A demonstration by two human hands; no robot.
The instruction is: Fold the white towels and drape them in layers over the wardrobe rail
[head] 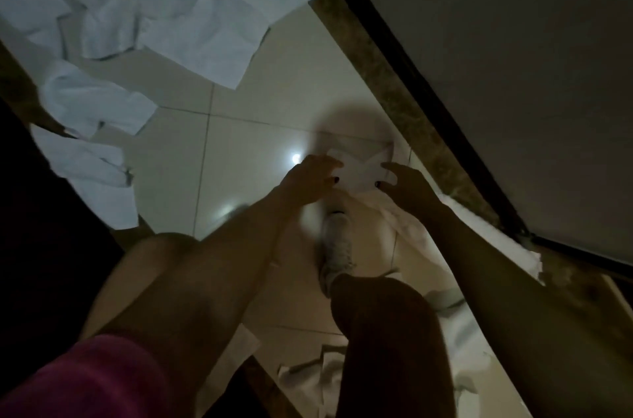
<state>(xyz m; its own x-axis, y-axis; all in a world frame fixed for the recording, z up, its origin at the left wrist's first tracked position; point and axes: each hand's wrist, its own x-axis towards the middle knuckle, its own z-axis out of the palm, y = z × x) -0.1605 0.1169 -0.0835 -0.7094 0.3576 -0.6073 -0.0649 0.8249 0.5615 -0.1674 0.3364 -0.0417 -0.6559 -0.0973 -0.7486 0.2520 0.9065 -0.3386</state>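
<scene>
Fingers [329, 165] of the left hand [308, 182] and right hand [409, 186] pinched a towel [359, 170] by its top edge above the floor [257, 143], apparently to align corners for folding; more towels [171, 6] lay beyond.

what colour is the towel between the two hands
White; the towel shows best in the head view, between left hand and right hand.

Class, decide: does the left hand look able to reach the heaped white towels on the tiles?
Probably not now: the left hand grips another white towel, though bare tiles leave the heaped white towels unobstructed.
</scene>
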